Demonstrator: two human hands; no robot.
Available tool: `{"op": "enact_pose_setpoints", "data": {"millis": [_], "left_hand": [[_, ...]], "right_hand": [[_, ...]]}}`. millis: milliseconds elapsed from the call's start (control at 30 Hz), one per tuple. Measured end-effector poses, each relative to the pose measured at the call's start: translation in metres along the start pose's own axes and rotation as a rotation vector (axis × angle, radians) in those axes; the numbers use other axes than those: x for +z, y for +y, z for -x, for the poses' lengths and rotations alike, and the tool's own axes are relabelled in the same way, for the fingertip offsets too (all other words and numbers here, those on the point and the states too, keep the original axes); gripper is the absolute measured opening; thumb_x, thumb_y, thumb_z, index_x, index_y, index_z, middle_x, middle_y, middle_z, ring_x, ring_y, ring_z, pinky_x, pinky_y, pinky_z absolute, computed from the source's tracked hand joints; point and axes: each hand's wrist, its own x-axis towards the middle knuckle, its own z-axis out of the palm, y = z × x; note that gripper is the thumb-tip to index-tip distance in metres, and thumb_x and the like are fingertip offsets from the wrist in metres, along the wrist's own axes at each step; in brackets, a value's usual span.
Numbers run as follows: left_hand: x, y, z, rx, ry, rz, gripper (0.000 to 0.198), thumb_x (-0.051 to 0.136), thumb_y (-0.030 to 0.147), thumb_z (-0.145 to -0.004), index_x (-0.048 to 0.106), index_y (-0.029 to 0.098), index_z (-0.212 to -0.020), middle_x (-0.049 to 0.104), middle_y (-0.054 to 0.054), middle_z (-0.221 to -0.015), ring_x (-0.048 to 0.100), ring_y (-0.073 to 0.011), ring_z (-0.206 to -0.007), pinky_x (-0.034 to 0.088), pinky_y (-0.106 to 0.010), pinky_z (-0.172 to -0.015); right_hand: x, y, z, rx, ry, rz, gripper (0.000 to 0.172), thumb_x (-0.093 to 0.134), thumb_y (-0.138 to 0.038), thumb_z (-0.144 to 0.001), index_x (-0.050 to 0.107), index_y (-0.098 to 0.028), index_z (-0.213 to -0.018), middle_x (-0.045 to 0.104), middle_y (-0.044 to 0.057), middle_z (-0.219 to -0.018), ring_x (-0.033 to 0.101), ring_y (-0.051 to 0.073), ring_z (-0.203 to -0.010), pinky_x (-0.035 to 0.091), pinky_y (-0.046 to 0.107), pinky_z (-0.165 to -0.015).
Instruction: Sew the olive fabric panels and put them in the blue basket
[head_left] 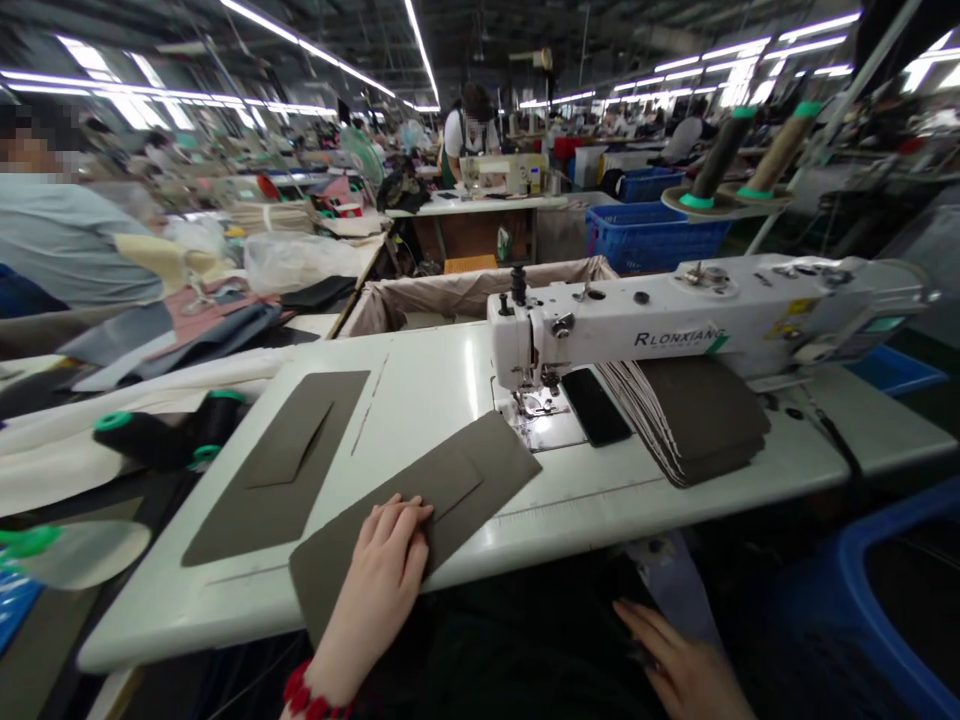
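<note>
My left hand [394, 550] lies on a dark olive fabric panel [495, 450], its fingers spread over the lower edge of a smaller piece set on it. That panel slants across the white sewing table, its far corner just in front of the needle area of the sewing machine [600, 320]. A similar panel [277, 460] with a small piece on top lies flat to the left. Below the table's front edge, by my lap, is my right hand [675, 660], with fingers stretched out and apart; its lower part is dim. Nothing that I can make out is in it.
Right of the needle lie a black phone [596, 405] and a stack of olive panels [694, 420]. Black thread cones [150, 440] lie at left. A blue bin [847, 590] stands at lower right, a cloth-lined container [420, 300] behind the table. Other people work farther off.
</note>
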Motion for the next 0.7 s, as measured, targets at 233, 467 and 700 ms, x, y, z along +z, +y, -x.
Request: {"op": "enact_pose_setpoints", "data": {"millis": [233,467,700], "left_hand": [[0.005,0.026,-0.018,0.163,-0.052,-0.096,0.046,0.045,0.043,-0.095,0.039,0.026,-0.138,0.037,-0.007,-0.144,0.029,-0.0296,-0.137,0.023,-0.051,-0.114],[0.005,0.04,-0.021,0.37,-0.183,-0.21,0.057,0.042,0.043,-0.098,0.019,0.033,-0.149,0.02,0.002,-0.154,0.018,-0.0254,-0.142,0.012,-0.046,-0.117],[0.006,0.041,-0.02,0.39,-0.139,-0.263,0.056,0.042,0.042,-0.097,0.022,0.031,-0.149,0.021,0.002,-0.154,0.021,-0.0254,-0.141,0.015,-0.044,-0.117]], "right_hand": [[-0.046,-0.031,-0.035,0.212,0.058,-0.278,0.018,0.042,-0.039,-0.095,0.055,-0.027,-0.099,0.068,0.0,-0.084,0.066,0.018,-0.074,0.051,0.028,-0.067],[-0.054,-0.059,-0.064,0.252,0.04,-0.338,0.019,0.037,-0.039,-0.097,0.048,-0.025,-0.091,0.063,0.001,-0.077,0.062,0.019,-0.071,0.041,0.029,-0.064],[-0.037,-0.053,-0.062,0.326,0.049,-0.456,0.025,0.038,-0.044,-0.097,0.045,-0.024,-0.084,0.058,-0.001,-0.07,0.059,0.017,-0.066,0.036,0.028,-0.061]]}}
